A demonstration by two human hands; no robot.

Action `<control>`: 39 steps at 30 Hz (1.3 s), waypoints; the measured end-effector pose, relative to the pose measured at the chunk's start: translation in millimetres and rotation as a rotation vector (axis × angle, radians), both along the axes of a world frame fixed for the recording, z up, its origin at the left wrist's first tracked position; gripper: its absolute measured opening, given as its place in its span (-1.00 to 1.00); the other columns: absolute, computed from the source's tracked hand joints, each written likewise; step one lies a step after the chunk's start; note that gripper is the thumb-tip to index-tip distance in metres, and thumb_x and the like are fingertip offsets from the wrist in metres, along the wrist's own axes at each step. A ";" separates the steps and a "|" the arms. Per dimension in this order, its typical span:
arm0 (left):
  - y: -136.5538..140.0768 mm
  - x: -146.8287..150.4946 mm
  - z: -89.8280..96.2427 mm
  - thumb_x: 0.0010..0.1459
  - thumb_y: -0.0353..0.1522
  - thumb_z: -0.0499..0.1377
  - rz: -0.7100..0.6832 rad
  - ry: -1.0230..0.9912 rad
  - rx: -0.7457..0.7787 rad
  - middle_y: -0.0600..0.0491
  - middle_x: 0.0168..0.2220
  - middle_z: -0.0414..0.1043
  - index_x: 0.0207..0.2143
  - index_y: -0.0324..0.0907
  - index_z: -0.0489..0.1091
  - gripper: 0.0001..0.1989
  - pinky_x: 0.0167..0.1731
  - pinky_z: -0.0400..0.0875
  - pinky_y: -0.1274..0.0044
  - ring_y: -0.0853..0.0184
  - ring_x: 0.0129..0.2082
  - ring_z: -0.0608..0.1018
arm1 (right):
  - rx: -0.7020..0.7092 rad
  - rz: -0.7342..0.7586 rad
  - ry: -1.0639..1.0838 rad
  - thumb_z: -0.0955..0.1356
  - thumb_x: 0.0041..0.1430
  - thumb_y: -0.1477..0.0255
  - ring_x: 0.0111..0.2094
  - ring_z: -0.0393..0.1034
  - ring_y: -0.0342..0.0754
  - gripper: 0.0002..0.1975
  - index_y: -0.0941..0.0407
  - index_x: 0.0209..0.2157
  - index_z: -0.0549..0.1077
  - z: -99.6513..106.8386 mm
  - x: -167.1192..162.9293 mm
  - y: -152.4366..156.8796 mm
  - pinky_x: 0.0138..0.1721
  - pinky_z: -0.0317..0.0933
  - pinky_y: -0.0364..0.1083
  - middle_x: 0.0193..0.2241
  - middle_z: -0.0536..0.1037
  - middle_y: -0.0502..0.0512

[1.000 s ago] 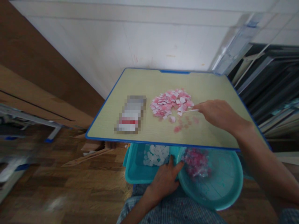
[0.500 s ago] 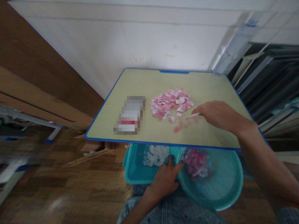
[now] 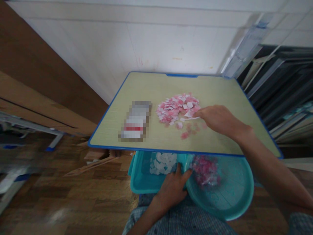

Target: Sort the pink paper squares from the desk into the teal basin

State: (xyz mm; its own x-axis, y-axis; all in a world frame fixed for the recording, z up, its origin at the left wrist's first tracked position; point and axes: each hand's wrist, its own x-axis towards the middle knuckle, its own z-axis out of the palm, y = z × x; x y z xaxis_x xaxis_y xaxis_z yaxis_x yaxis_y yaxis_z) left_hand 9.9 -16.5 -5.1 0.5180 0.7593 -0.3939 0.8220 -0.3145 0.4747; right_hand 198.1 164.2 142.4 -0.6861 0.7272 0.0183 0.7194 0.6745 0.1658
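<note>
The thin white stick (image 3: 192, 118) should be very light and fairly stiff, yet easy to snap if bent; a pinch near its rear end suits it best. The pink-and-white flakes (image 3: 168, 109) look feather-light and thin, likely to stick or crease, so single pieces are best lifted by an edge. The right hand (image 3: 217, 119) is closed on the stick's back end, its shaft pointing leftward from the fingertips, low along the near-right edge of the heap on the blue-edged tabletop (image 3: 215, 93). Below, the left hand (image 3: 172, 187) lies between the rectangular teal tub (image 3: 143, 186) and the round teal basket (image 3: 234, 195), fingers parted; whether it grips either rim I cannot tell.
</note>
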 end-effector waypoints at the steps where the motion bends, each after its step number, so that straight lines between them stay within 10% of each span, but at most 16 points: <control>1: -0.2 -0.1 -0.3 0.05 -0.40 0.08 -0.001 -0.001 -0.002 -0.18 0.20 0.03 0.21 0.01 0.01 -0.35 -0.13 0.34 0.23 0.00 -0.11 0.46 | -0.007 0.016 0.008 0.17 0.21 0.59 -0.15 0.43 0.03 -0.64 0.10 -0.07 0.48 -0.3 -2.4 -0.2 -0.26 0.19 -0.05 -0.16 0.57 0.14; 39: -0.8 -0.5 -2.6 0.07 -0.40 0.08 0.009 -0.043 -0.011 -0.18 0.20 0.04 0.22 0.02 0.00 -0.35 -0.12 0.33 0.22 0.01 -0.10 0.45 | -0.050 -0.166 -0.079 0.21 0.13 0.60 -0.19 0.45 0.05 -0.60 0.00 -0.10 0.51 3.2 36.4 7.2 -0.31 0.18 -0.07 -0.23 0.59 0.08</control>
